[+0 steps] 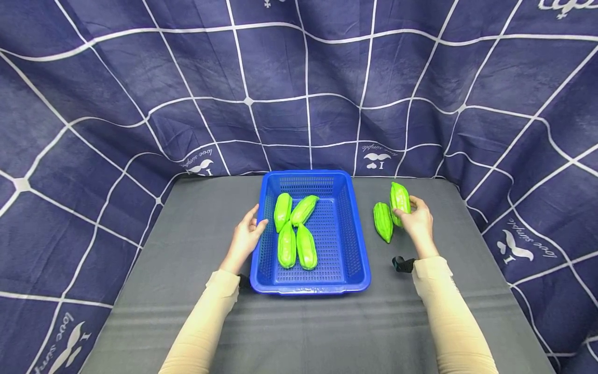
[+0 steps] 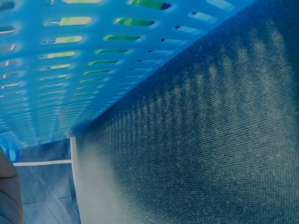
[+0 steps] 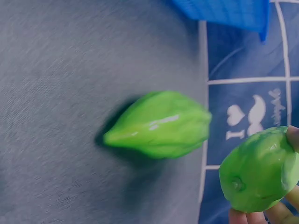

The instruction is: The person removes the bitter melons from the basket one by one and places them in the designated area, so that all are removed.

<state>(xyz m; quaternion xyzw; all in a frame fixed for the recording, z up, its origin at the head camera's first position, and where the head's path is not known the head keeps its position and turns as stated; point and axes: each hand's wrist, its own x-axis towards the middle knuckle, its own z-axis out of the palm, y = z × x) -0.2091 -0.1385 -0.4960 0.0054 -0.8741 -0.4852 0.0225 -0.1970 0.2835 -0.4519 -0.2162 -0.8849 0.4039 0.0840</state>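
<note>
A blue plastic basket (image 1: 308,289) sits on the grey table, with several green ribbed gourds (image 1: 306,247) in its left half. My left hand (image 1: 245,234) holds the basket's left rim, thumb over the edge. In the left wrist view, the slotted basket wall (image 2: 56,93) fills the upper left and part of the hand (image 2: 8,191) shows at the edge. To the right of the basket, my right hand (image 1: 418,221) grips a green gourd (image 3: 257,170), which is raised off the table. Another gourd (image 3: 161,125) lies on the table beside it, untouched.
A blue curtain (image 1: 336,124) with white grid lines hangs behind the grey table (image 1: 196,223) and along both sides. A dark strap (image 1: 403,264) juts from the right wrist.
</note>
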